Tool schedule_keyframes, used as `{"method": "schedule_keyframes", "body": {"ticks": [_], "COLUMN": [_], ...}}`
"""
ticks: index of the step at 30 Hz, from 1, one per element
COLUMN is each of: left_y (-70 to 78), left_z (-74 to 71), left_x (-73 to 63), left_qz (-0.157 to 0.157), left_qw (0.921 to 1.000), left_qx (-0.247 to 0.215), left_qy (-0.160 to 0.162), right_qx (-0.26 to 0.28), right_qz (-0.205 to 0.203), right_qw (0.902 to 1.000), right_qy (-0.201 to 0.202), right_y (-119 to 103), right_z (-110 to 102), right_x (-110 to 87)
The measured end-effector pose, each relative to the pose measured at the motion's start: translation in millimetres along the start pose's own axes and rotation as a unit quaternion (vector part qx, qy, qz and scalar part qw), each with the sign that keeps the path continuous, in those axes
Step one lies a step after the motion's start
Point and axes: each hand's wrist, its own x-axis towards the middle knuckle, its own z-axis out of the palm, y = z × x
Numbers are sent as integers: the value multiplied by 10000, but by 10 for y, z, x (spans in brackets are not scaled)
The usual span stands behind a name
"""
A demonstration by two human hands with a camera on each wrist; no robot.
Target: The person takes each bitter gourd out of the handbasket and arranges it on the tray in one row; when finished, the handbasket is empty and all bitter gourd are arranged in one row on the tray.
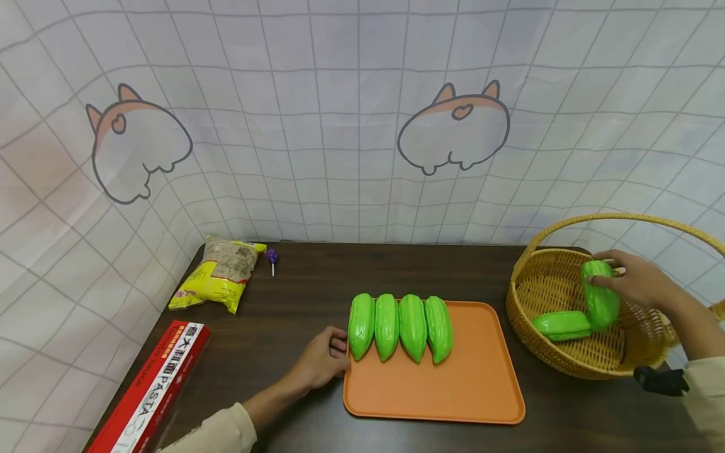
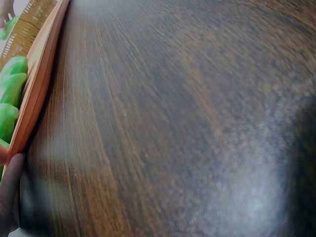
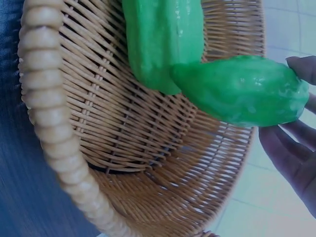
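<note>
In the head view, my right hand [image 1: 634, 280] holds a long green ridged fruit [image 1: 601, 299] by one end, inside the wicker basket [image 1: 544, 270]. The right wrist view shows thumb and fingers around the end of this fruit [image 3: 242, 91], its other tip meeting a second green fruit [image 3: 165, 44] that lies in the basket. On the left, my left hand [image 1: 323, 358] grips the left rim of an orange tray [image 1: 436, 396]. Several similar green fruits [image 1: 387, 327] lie side by side along the tray's far left part. A fingertip shows over the tray rim [image 2: 37, 98] in the left wrist view.
A yellow snack-like bag [image 1: 218, 274] and a purple lollipop [image 1: 272, 257] lie at the back left. A red pasta box [image 1: 153, 390] lies along the left table edge. The basket's tall handle [image 1: 617, 217] arches over it. A white grid-patterned cloth [image 1: 340, 126] hangs behind.
</note>
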Motion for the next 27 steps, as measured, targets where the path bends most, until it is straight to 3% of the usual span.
{"method": "schedule_keyframes", "body": {"ticks": [19,27], "left_y": [17,18], "left_z": [-3,5], "left_x": [2,-15], "left_qz": [-62,-86], "left_qw": [10000,10000], "left_qx": [-20,-13], "left_qy": [-2,-4], "right_qx": [467,1200], "right_qz": [8,-292], "right_qw": [9989,9923], "right_qy": [27,-7], "right_y": [-311,-424], "right_z": [-42,-13], "right_x": [-139,-222]}}
